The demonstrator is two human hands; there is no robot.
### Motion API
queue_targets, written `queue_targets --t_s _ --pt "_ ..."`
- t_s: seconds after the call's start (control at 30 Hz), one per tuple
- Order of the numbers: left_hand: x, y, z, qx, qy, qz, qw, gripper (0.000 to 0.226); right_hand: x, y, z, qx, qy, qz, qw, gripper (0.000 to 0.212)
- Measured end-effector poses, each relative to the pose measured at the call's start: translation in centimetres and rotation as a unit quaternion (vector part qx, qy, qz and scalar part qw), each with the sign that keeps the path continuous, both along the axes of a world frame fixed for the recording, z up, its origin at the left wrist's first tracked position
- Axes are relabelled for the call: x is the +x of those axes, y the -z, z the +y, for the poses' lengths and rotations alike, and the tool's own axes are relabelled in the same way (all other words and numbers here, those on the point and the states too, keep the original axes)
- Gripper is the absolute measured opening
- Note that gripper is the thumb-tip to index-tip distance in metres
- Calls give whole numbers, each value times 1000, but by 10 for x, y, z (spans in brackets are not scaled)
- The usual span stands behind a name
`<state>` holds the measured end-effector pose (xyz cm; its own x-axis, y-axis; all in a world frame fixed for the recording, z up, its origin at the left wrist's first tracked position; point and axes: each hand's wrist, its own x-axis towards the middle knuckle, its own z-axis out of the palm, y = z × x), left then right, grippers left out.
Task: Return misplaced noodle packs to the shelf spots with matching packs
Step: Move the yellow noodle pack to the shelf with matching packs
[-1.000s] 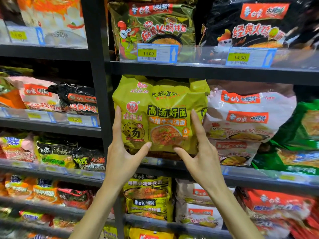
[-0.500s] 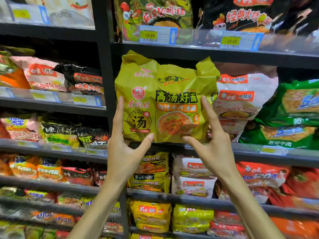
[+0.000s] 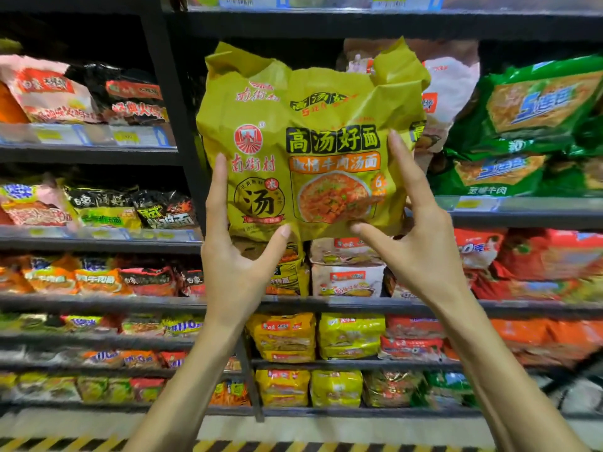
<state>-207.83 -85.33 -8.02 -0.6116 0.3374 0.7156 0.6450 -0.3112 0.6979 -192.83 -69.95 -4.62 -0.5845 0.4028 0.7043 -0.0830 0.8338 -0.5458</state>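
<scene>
I hold a large yellow noodle multipack (image 3: pixel 303 132) upright in front of the shelves, clear of the shelf board. My left hand (image 3: pixel 235 256) grips its lower left corner, thumb under the bottom edge and fingers up the side. My right hand (image 3: pixel 414 243) grips the lower right corner in the same way. The pack hides most of the white and pink packs (image 3: pixel 450 89) behind it. Smaller yellow packs (image 3: pixel 350 334) lie two shelves lower.
Green multipacks (image 3: pixel 528 125) fill the shelf to the right. Black and pink packs (image 3: pixel 130 93) sit on the left bay, beyond a black upright post (image 3: pixel 173 102). Red packs (image 3: pixel 522 259) lie below right. A striped floor edge (image 3: pixel 65 443) runs along the bottom.
Both hands have lifted the yellow pack off the shelf and drawn it toward me. The view has tilted down, bringing lower shelves and the floor into sight.
</scene>
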Motion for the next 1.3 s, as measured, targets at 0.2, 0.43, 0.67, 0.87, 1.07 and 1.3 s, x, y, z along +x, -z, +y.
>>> queue_targets --t_s 0.2,0.43,0.67,0.87,1.07,1.3 --pt "57 -2 13 -11 32 7 999 93 70 0 4 10 49 -1 999 103" --pt "170 -1 37 -10 55 21 998 91 193 -2 16 3 75 -2 997 103" --pt "282 2 67 -4 111 28 993 90 316 2 30 -7 109 0 994 101" --pt "355 9 92 -8 162 14 987 91 404 7 38 -24 137 1 990 100" --pt "403 8 125 -31 216 21 976 86 464 20 55 -53 177 11 983 101" --pt "447 9 194 -36 268 24 962 87 515 25 103 -73 223 13 972 100"
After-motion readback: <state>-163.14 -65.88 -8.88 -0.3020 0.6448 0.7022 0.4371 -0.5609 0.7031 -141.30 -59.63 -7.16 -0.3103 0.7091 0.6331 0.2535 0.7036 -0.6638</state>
